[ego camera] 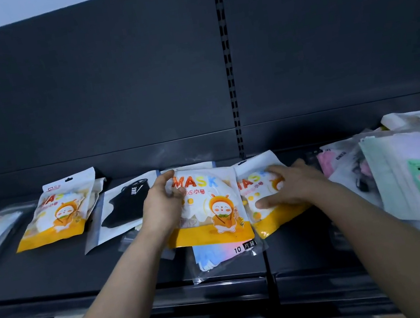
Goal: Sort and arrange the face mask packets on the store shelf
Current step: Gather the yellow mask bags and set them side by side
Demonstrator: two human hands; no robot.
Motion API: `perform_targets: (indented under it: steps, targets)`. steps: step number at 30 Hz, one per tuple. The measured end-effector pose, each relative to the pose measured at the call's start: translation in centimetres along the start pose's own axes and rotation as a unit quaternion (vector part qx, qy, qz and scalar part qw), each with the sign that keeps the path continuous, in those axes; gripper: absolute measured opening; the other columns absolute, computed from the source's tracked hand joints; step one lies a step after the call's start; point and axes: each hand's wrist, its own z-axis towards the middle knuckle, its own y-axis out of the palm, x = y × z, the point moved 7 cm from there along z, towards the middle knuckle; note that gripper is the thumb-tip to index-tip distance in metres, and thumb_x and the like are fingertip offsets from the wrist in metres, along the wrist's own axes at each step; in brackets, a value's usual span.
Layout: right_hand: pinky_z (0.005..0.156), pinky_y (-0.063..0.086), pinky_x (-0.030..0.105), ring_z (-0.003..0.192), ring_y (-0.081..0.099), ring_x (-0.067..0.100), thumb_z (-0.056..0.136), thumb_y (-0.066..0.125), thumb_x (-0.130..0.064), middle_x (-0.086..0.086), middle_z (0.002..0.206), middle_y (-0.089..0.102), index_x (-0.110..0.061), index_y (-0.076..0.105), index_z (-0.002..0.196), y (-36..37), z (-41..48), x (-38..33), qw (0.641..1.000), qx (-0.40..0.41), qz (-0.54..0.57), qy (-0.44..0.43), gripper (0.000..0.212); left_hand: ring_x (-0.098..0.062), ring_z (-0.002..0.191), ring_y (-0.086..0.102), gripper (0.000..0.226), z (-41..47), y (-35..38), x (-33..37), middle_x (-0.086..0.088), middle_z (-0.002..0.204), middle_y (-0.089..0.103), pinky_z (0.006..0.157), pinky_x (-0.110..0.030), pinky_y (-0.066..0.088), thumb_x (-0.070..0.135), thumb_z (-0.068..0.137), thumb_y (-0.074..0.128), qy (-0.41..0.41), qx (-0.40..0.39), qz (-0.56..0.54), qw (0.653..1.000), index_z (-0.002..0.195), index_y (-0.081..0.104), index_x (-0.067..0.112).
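Left hand point(165, 207) gripped middle orange packet point(211, 208) by its left edge; right hand point(292, 184) pressed flat, fingers straight, on neighbouring packet point(274, 221), mid-frame on shelf point(42, 273).

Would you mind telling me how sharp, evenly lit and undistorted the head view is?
Head view: the middle orange packet in the left hand reads sharp; the right hand, flat on the right orange packet, looks slightly smeared; the wide lens bows the shelf edge; light is dim, bluish.
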Motion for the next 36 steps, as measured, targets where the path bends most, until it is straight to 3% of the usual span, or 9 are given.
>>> perform_targets:
  steps: [8, 10, 14, 18, 23, 28, 32, 34, 36]
  targets:
    - [0.096, 0.046, 0.035, 0.115, 0.054, 0.018, 0.063, 0.083, -0.046, -0.003, 0.135, 0.053, -0.037, 0.041, 0.139, -0.7, 0.3, 1.0, 0.986, 0.031, 0.162, -0.038, 0.087, -0.021, 0.087, 0.068, 0.037, 0.2, 0.8, 0.4, -0.006, 0.108, 0.065, 0.060, -0.037, 0.057, 0.024, 0.097, 0.055, 0.011, 0.016, -0.006, 1.000, 0.132, 0.050, 0.035]
    - [0.090, 0.052, 0.038, 0.101, 0.062, 0.019, 0.073, 0.079, -0.035, -0.002, 0.127, 0.059, -0.037, 0.048, 0.134, -1.5, 0.3, 1.1, 0.962, 0.088, 0.252, -0.057, 0.069, -0.020, 0.086, 0.068, 0.038, 0.0, 0.7, 0.4, -0.006, 0.110, 0.065, 0.055, -0.032, 0.053, 0.023, 0.097, 0.055, 0.015, 0.018, -0.029, 0.999, 0.132, 0.050, 0.035]
    - [0.073, 0.059, 0.038, 0.079, 0.067, 0.011, 0.084, 0.070, -0.026, -0.009, 0.109, 0.062, -0.041, 0.053, 0.124, -4.6, -0.9, 0.5, 0.865, 0.248, 0.428, -0.080, 0.046, -0.018, 0.092, 0.068, 0.040, -0.4, -1.1, 0.4, -0.003, 0.115, 0.065, 0.070, -0.034, 0.057, 0.019, 0.097, 0.056, 0.031, 0.050, -0.078, 0.995, 0.134, 0.049, 0.032]
    - [0.077, 0.057, 0.042, 0.089, 0.065, 0.015, 0.080, 0.070, -0.035, -0.006, 0.107, 0.062, -0.050, 0.049, 0.121, -5.6, -1.9, -3.8, 0.862, 0.295, 0.391, -0.129, 0.048, -0.014, 0.087, 0.068, 0.039, -0.4, -4.5, 0.0, 0.000, 0.112, 0.065, 0.064, -0.029, 0.055, 0.018, 0.097, 0.055, 0.039, 0.077, -0.115, 0.990, 0.134, 0.049, 0.032]
    - [0.069, 0.059, 0.044, 0.082, 0.067, 0.016, 0.076, 0.071, -0.034, -0.007, 0.101, 0.063, -0.056, 0.053, 0.109, -2.9, -1.8, -11.3, 0.854, 0.229, 0.443, -0.149, 0.044, -0.022, 0.100, 0.066, 0.040, -0.1, -12.5, -3.0, -0.005, 0.119, 0.064, 0.085, -0.043, 0.057, 0.020, 0.095, 0.058, 0.036, 0.140, -0.095, 0.985, 0.132, 0.052, 0.034]
    - [0.069, 0.060, 0.043, 0.079, 0.068, 0.013, 0.078, 0.071, -0.025, -0.010, 0.098, 0.064, -0.047, 0.058, 0.109, 1.2, -1.6, -19.6, 0.850, 0.164, 0.473, -0.161, 0.039, -0.025, 0.096, 0.068, 0.038, 1.1, -21.7, -7.7, -0.005, 0.118, 0.066, 0.084, -0.049, 0.057, 0.020, 0.095, 0.058, -0.015, 0.147, -0.069, 0.987, 0.129, 0.054, 0.036]
    - [0.065, 0.061, 0.039, 0.079, 0.068, 0.015, 0.080, 0.072, -0.025, -0.006, 0.104, 0.063, -0.044, 0.058, 0.110, 3.2, -1.6, -24.1, 0.850, 0.167, 0.479, -0.141, 0.038, -0.013, 0.088, 0.066, 0.043, 3.2, -27.2, -10.0, -0.005, 0.121, 0.064, 0.075, -0.036, 0.057, 0.023, 0.095, 0.058, 0.005, 0.145, -0.043, 0.988, 0.136, 0.048, 0.033]
    - [0.063, 0.060, 0.035, 0.081, 0.067, 0.014, 0.082, 0.072, -0.022, -0.007, 0.103, 0.061, -0.039, 0.058, 0.113, 3.6, -1.9, -25.7, 0.841, 0.174, 0.494, -0.140, 0.038, -0.019, 0.109, 0.060, 0.070, 4.7, -28.3, -11.4, -0.005, 0.140, 0.051, 0.086, -0.040, 0.054, 0.043, 0.082, 0.073, -0.011, 0.099, -0.020, 0.995, 0.142, 0.038, 0.038]
    - [0.060, 0.059, 0.030, 0.083, 0.066, 0.011, 0.084, 0.071, -0.019, -0.011, 0.102, 0.059, -0.035, 0.058, 0.115, 4.0, -2.2, -27.3, 0.827, 0.180, 0.514, -0.139, 0.037, -0.033, 0.138, 0.031, 0.105, 6.1, -28.7, -12.9, -0.007, 0.157, 0.022, 0.109, -0.052, 0.036, 0.058, 0.061, 0.082, -0.028, 0.036, 0.190, 0.981, 0.147, 0.023, 0.047]
